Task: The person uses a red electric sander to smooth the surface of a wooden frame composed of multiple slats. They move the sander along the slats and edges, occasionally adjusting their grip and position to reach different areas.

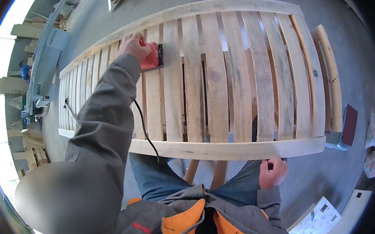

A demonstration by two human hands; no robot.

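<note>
My left hand (134, 47) is closed around a red power sander (151, 59), which rests on the wooden slats towards the left half of the frame. From it a black cord (145, 127) runs across the slats and over the front rail (224, 150). The long slatted wooden frame (214, 75) lies flat in front of me, with gaps between its pale boards. My right hand (273, 171) is curled into a loose fist by my leg, just at the near edge of the front rail. No object shows in it.
A thin hammer-like tool (70, 109) lies on the left slats. Beyond the right end stand curved wooden pieces (331, 79) and a dark red box (349, 125). White panels (317, 221) lean at lower right. A long machine (48, 59) and stacked timber (33, 143) line the left.
</note>
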